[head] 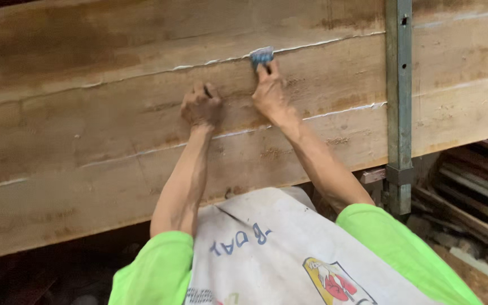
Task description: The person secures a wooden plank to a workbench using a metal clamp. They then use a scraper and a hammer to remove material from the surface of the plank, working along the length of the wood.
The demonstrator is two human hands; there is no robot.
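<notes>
Broad wooden planks stacked edge on edge, white filler along the seams. Grey metal post clamped upright at right. White printed sack worn as apron below. Left hand fisted against plank. Right hand pinching blue scraper at upper seam.

Both bare arms reach up and forward, with bright green sleeves at the shoulders. The left hand is curled into a loose fist, knuckles up. The right hand is just beside it and a bit higher, with its fingers stretched up and pinched together at the tips.
</notes>
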